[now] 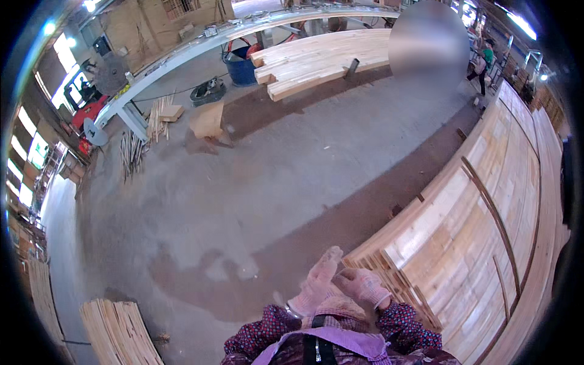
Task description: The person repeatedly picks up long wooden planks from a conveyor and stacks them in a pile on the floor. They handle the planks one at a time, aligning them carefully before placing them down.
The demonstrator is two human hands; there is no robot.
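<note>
Both my hands are in pale pinkish, dusty work gloves, close together in front of my body at the lower middle. My left hand (316, 286) points up and away with its fingers stretched out. Beside it, my right hand (365, 287) has its fingers bent inward against the left glove; whether something thin is pinched there is hidden. Right of my hands lies a long stack of pale wooden boards (426, 243), its near end close to my right hand. Narrow dark strips (491, 204) lie across its top.
At lower left is a bundle of wooden slats (118, 331). Across the concrete floor (243, 182) stand another board stack (331, 58), a blue bucket (241, 68), a black tub (208, 91), a cardboard piece (208, 120) and loose sticks (131, 152). Behind runs a long workbench (182, 56).
</note>
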